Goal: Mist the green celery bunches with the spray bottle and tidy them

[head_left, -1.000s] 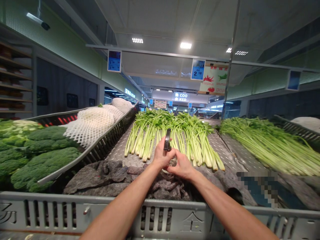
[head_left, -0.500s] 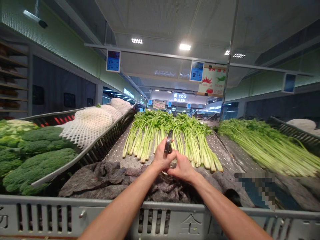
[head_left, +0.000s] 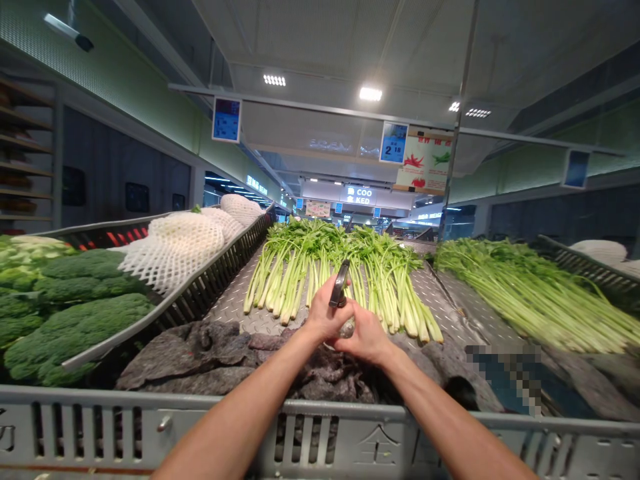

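Observation:
My left hand [head_left: 326,315] is closed around the upper part of what looks like a spray bottle [head_left: 340,285]. Its dark, curved top pokes up above my fingers, and a clear, shiny bit shows between my palms. My right hand [head_left: 364,331] is wrapped against the lower part from the right, touching my left hand. Most of the bottle is hidden by my fingers. Just beyond lies a row of celery [head_left: 290,280], pale stalk ends toward me and leaves at the back, on a patterned metal shelf [head_left: 227,303].
A crumpled dark grey cloth [head_left: 200,357] lies along the front, behind a grey slatted crate wall [head_left: 190,427]. At left are broccoli [head_left: 83,327] and white-netted produce [head_left: 183,243] past a black slatted divider [head_left: 200,293]. A mirror [head_left: 530,200] on the right reflects the celery.
The view has shifted very slightly. Both hands keep their grip on the bottle, and its dark top leans a little more to the right; the celery lies as before.

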`<state>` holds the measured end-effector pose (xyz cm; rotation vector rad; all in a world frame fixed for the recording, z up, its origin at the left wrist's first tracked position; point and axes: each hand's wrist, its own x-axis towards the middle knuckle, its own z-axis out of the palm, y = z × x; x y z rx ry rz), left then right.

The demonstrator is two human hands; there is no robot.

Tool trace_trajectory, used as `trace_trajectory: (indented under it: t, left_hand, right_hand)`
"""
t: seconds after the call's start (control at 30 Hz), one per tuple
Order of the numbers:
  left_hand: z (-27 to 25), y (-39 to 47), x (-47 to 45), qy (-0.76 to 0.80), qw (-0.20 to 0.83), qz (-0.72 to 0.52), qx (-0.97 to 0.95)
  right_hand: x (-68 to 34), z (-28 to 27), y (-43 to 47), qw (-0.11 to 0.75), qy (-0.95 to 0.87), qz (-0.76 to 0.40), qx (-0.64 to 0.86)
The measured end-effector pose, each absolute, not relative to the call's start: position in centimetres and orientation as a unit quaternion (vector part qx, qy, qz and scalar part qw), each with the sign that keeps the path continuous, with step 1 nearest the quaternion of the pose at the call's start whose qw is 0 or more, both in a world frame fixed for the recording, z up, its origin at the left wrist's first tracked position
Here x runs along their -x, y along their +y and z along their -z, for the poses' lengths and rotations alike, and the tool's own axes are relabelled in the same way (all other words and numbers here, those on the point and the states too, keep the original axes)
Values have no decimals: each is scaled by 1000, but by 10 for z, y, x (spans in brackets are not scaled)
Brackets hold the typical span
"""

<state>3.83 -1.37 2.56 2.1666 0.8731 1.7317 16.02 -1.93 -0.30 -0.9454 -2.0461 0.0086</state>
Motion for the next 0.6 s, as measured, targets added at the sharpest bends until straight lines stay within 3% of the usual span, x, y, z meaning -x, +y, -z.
trace_trajectory:
  t: [0.4,0.6]
  left_hand:
    - [-23,-13,-39,300,152,-601,-725]
    - [-37,0,-53,294,196,-638,-685]
  right_hand:
    - [-160,0,-24,432,-820,-6,376]
    - [-164,-1,-16,503,-766,-32,398]
